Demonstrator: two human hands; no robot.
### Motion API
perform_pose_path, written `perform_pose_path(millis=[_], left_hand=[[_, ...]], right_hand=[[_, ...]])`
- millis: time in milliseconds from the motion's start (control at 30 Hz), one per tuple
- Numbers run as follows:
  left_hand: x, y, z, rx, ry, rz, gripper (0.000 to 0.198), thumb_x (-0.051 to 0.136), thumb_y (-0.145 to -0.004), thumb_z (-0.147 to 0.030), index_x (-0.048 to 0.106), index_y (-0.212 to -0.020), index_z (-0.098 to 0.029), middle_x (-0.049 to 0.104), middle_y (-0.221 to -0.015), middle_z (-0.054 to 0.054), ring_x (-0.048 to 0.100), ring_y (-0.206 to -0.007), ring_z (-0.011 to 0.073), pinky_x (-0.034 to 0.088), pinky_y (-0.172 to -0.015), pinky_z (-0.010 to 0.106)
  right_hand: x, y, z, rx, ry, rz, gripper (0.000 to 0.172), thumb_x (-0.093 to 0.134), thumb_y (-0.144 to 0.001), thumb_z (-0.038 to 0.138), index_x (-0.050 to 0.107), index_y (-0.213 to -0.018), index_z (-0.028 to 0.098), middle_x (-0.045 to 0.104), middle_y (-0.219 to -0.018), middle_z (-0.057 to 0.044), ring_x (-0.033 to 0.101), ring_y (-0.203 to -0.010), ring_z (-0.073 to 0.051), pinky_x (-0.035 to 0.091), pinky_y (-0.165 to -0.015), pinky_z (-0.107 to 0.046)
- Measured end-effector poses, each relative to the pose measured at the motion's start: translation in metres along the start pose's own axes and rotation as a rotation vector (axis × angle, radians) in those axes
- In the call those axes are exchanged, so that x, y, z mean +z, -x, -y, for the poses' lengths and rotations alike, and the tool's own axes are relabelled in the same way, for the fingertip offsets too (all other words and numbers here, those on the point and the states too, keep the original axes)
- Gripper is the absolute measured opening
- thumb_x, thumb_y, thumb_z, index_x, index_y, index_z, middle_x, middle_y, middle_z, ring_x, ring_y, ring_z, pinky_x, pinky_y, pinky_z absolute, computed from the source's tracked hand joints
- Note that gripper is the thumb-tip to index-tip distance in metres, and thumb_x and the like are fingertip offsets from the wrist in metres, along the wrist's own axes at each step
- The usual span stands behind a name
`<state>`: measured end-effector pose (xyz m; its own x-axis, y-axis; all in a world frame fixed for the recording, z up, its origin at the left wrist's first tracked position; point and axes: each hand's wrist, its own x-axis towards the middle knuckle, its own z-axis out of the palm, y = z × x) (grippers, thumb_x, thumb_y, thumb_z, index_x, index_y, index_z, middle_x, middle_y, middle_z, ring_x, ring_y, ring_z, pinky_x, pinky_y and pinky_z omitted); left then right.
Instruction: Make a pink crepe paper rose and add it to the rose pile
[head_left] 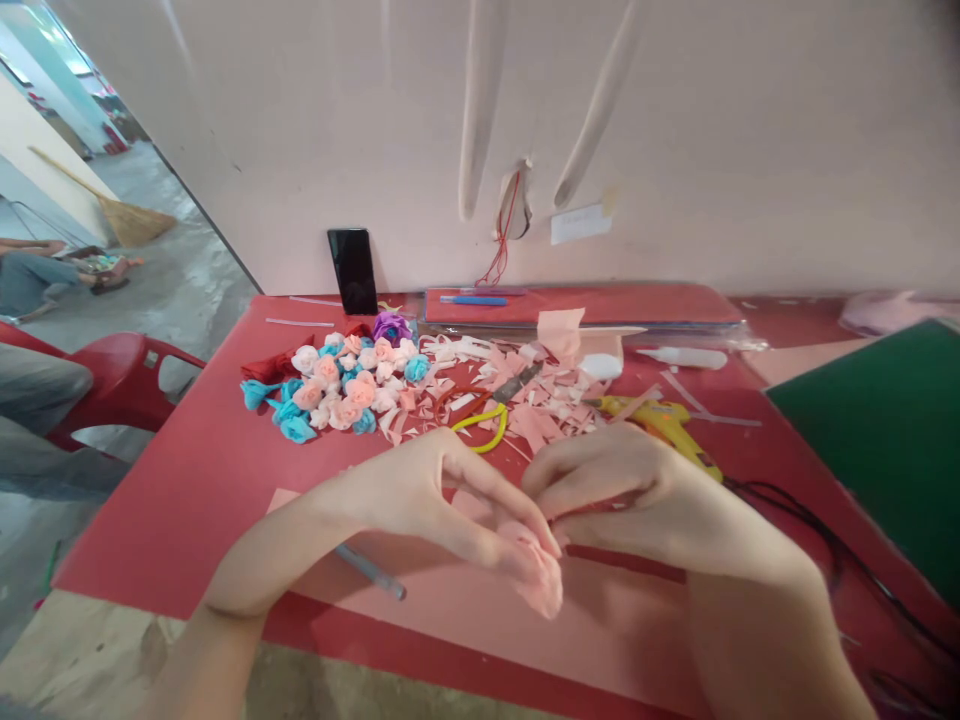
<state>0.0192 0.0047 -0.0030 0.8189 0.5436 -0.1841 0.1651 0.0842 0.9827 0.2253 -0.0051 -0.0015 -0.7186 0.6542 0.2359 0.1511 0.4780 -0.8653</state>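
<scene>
A pink paper flower (544, 585) is pinched between the thumb and fingers of my left hand (420, 490), above the table. My right hand (622, 490) is closed, its fingertips pressed together right beside the flower and meeting my left fingertips. What the right fingers pinch is hidden. Under both hands lies a pink paper sheet (480, 620), and a grey pen-like stick (371, 572) rests on it beside my left wrist. Just beyond my hands are scissors with a yellow handle loop (491, 435) and a yellow glue gun (675, 430).
Finished paper flowers (345, 385) in pink, white and blue are heaped at the left, near pink paper scraps (540, 395). A phone (352, 270) leans on the wall. A white bottle (686, 357), green board (885, 440) and black cord (825, 525) are at right. People sit at left.
</scene>
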Motion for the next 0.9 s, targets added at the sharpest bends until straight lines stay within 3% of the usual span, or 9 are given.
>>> perform_pose_path(millis=[133,300,400,500,633,900], left_hand=[[0.000,0.000,0.000,-0.101,0.040,0.076,0.021,0.069,-0.069,-0.027,0.073,-0.088,-0.019,0.073,-0.078,-0.002,0.065,-0.068,0.0093,0.048,-0.061,0.015],[0.001,-0.001,-0.005,-0.217,0.054,0.127,0.018,0.067,-0.071,-0.024,0.072,-0.089,-0.019,0.073,-0.078,-0.002,0.067,-0.077,0.0108,0.051,-0.073,0.017],[0.000,-0.002,-0.005,-0.136,-0.048,0.059,0.026,0.069,-0.071,-0.032,0.071,-0.094,-0.020,0.073,-0.082,-0.001,0.066,-0.081,0.0133,0.050,-0.076,0.020],[-0.001,-0.001,-0.004,-0.028,-0.094,-0.010,0.033,0.059,-0.079,-0.041,0.069,-0.102,-0.020,0.072,-0.089,0.003,0.064,-0.085,0.0150,0.049,-0.074,0.021],[0.001,0.001,-0.005,0.073,-0.064,-0.068,0.032,0.046,-0.088,-0.034,0.067,-0.105,-0.017,0.069,-0.088,0.005,0.062,-0.084,0.0145,0.049,-0.075,0.024],[0.002,0.001,0.000,0.173,-0.022,-0.109,0.036,0.038,-0.093,-0.036,0.068,-0.105,-0.018,0.070,-0.087,0.004,0.061,-0.080,0.0135,0.047,-0.074,0.023]], right_hand=[[-0.001,-0.003,-0.012,0.127,-0.234,0.164,0.009,0.067,-0.077,0.021,0.074,-0.075,0.017,0.069,-0.070,-0.003,0.065,-0.062,-0.010,0.051,-0.060,-0.017],[0.000,-0.007,-0.025,0.160,-0.343,0.276,0.014,0.067,-0.078,0.025,0.076,-0.078,0.015,0.068,-0.067,-0.004,0.061,-0.055,-0.009,0.048,-0.050,-0.016],[-0.001,-0.009,-0.032,0.029,-0.400,0.210,0.012,0.067,-0.079,0.024,0.076,-0.077,0.016,0.069,-0.070,-0.006,0.062,-0.059,-0.009,0.049,-0.052,-0.016],[-0.003,-0.011,-0.038,-0.128,-0.436,0.095,0.012,0.066,-0.080,0.025,0.076,-0.080,0.019,0.070,-0.073,-0.006,0.064,-0.065,-0.011,0.052,-0.061,-0.020],[-0.001,-0.016,-0.045,-0.291,-0.395,-0.052,0.013,0.065,-0.080,0.024,0.074,-0.090,0.024,0.071,-0.075,-0.004,0.065,-0.069,-0.012,0.053,-0.065,-0.023],[0.006,-0.019,-0.057,-0.435,-0.327,-0.189,0.015,0.064,-0.082,0.027,0.073,-0.094,0.030,0.067,-0.072,0.000,0.062,-0.065,-0.011,0.052,-0.062,-0.026]])
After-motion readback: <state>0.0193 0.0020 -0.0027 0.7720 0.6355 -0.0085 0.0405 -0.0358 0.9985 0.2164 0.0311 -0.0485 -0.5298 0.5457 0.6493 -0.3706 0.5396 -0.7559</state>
